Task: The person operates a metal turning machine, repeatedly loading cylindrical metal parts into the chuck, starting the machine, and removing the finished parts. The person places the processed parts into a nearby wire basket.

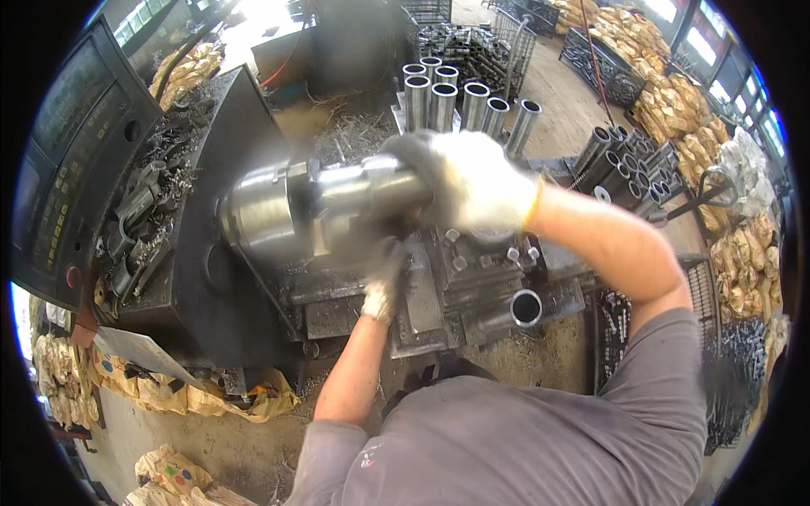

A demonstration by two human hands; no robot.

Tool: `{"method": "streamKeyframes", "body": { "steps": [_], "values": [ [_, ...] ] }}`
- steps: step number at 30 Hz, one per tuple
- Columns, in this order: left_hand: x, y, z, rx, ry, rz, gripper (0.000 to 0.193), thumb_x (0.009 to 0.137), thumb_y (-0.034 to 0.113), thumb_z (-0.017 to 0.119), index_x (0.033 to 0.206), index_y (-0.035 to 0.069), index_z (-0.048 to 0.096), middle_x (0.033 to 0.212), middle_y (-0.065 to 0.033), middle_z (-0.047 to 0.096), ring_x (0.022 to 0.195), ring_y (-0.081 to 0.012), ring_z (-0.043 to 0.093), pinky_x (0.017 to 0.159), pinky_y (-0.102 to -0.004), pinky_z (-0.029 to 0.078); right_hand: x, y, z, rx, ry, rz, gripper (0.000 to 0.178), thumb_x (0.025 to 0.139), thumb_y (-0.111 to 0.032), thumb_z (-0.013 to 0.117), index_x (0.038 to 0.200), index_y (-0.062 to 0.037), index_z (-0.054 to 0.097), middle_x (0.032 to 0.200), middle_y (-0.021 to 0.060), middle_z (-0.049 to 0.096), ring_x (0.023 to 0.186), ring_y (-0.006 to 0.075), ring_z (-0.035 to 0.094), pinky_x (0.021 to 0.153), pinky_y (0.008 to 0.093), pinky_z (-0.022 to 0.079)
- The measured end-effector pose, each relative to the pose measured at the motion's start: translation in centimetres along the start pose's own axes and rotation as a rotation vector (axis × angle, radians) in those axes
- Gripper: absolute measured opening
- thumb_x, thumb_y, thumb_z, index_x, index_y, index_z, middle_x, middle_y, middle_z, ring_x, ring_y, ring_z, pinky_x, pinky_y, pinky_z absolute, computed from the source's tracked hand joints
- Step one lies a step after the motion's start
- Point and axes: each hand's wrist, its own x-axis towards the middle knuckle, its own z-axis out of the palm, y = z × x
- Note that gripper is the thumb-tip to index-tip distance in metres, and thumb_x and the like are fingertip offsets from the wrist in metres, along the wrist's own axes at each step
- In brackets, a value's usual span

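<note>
R hand [472,181], white knit glove, grip clamped round the shiny steel tube [363,190] – tube lies horiz., left end in the round steel lathe chuck [257,215]. L hand [386,282], gloved, sits under the tube by the dark machine carriage [472,278] – can't tell its grip. More steel tubes [460,97] stand upright behind.

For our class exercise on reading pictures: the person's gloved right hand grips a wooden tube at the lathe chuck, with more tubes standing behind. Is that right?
Not quite. The head view shows the right hand gripping a shiny metal tube, not a wooden one. The rest holds: it sits at the lathe chuck, with more tubes standing behind.
</note>
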Motion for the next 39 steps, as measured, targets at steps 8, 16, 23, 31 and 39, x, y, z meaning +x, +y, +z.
{"method": "streamKeyframes", "body": {
  "steps": [8, 16, 23, 31, 39],
  "values": [
    [-13.9, -1.7, -12.2, -0.247, 0.395, -0.160, 0.040, 0.104, 0.030, 0.071, 0.134, 0.004, 0.066, 0.116, -0.0123, 0.076, 0.099, -0.0241, 0.075, 0.078, -0.0373, 0.062, 8.4, 14.9, 10.5, -0.174, -0.448, 0.092, 0.046, 0.068, -0.033, 0.087, 0.107, -0.0094, 0.081, 0.102, 0.0195, 0.080, 0.100, 0.0364, 0.078, 0.087, 0.0463, 0.062],
    [-24.7, -3.7, -26.8, -0.383, 1.189, -0.027, 0.040, 0.104, 0.057, 0.057, 0.104, 0.018, 0.064, 0.092, -0.0013, 0.064, 0.080, -0.0190, 0.060, 0.073, -0.0366, 0.049, 10.4, 14.5, 15.7, 0.020, -0.489, -0.018, 0.053, 0.071, -0.045, 0.088, 0.103, -0.0028, 0.082, 0.102, 0.0207, 0.081, 0.092, 0.0340, 0.078, 0.084, 0.0443, 0.062],
    [-26.6, 1.1, -29.9, -0.831, 0.960, -0.151, 0.046, 0.109, 0.057, 0.047, 0.079, 0.022, 0.050, 0.062, 0.0068, 0.036, 0.052, -0.0124, 0.030, 0.051, -0.0306, 0.030, 10.6, 13.7, 11.5, 0.128, -0.797, 0.275, 0.058, 0.078, -0.048, 0.087, 0.106, 0.0013, 0.080, 0.099, 0.0134, 0.080, 0.081, 0.0209, 0.074, 0.073, 0.0347, 0.060],
    [-24.5, 1.3, -28.8, -0.022, 1.237, -0.197, 0.038, 0.109, 0.048, 0.057, 0.103, 0.011, 0.063, 0.076, -0.0008, 0.056, 0.059, -0.0133, 0.051, 0.054, -0.0320, 0.044, 8.2, 11.8, 9.4, 0.191, -0.338, 0.188, 0.080, 0.083, -0.038, 0.082, 0.148, 0.0024, 0.059, 0.110, 0.0189, 0.079, 0.097, 0.0306, 0.077, 0.086, 0.0419, 0.061],
    [-18.7, 26.8, -22.8, 1.422, 1.046, 1.075, 0.039, 0.105, 0.008, 0.065, 0.140, -0.008, 0.062, 0.130, -0.0257, 0.072, 0.117, -0.0331, 0.071, 0.103, -0.0415, 0.056, -15.7, 9.0, 1.4, 0.634, 0.484, 0.599, 0.035, 0.098, -0.011, 0.076, 0.129, 0.0038, 0.069, 0.110, 0.0083, 0.078, 0.095, 0.0111, 0.071, 0.084, 0.0280, 0.057]
  ]
}}
